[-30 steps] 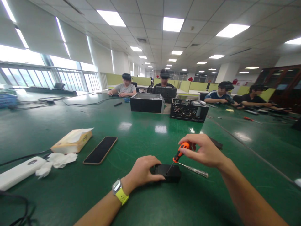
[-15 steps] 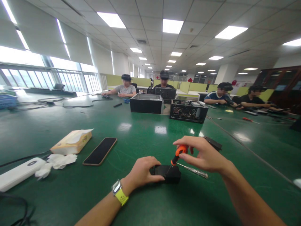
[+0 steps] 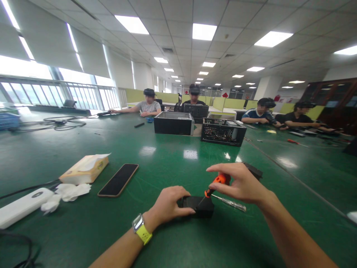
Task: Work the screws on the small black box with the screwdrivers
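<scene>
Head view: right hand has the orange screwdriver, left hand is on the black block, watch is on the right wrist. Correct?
Not quite: the watch is on the left wrist, as the head view shows. The rest holds: right hand has the orange screwdriver, left hand is on the black block.

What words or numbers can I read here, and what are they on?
None readable.
Tissue pack: print too blurred.
White device: dark oval mark too small.
Watch: screen illegible.
Red diamond sign: too far to tell.
Screwdriver, black block: nothing legible.
</scene>
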`<act>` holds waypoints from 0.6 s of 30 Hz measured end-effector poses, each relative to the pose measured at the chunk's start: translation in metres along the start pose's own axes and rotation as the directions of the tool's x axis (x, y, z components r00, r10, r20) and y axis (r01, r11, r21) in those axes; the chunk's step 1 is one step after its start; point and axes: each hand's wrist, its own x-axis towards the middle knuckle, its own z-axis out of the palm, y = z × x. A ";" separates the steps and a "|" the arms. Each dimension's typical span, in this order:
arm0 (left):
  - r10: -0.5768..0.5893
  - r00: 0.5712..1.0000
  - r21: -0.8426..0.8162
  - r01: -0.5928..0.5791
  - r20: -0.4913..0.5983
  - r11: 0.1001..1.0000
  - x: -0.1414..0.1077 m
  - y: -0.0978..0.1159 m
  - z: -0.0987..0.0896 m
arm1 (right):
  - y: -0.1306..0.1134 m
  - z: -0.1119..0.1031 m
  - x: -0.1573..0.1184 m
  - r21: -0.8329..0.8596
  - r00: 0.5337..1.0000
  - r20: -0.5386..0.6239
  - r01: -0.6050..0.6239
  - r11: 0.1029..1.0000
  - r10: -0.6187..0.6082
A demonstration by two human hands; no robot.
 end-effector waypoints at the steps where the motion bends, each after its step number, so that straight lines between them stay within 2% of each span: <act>1: 0.001 1.000 0.003 -0.001 0.001 1.000 0.000 0.000 0.000 | 0.000 0.000 0.000 0.009 1.000 0.010 -0.001 1.000 0.001; 4: 0.009 1.000 0.011 -0.009 0.000 1.000 0.000 0.000 0.000 | 0.000 0.000 0.000 0.055 0.999 0.048 0.017 0.998 -0.019; 8: 0.022 1.000 0.012 -0.022 -0.005 1.000 0.000 0.000 0.000 | 0.000 -0.001 0.000 0.002 1.000 0.018 0.014 1.000 -0.014; 12: 0.031 0.999 0.018 -0.030 -0.014 0.999 0.000 -0.001 0.001 | 0.000 -0.002 0.000 0.043 0.999 0.048 0.019 0.999 -0.021; 16: 0.053 0.998 0.027 -0.052 -0.031 0.998 0.000 -0.004 0.002 | 0.000 -0.002 0.000 -0.003 1.000 0.015 0.001 1.000 -0.001; 18: 0.058 0.998 0.035 -0.057 -0.039 0.998 0.000 -0.005 0.003 | 0.000 -0.002 0.000 0.017 0.999 0.036 0.006 1.000 -0.007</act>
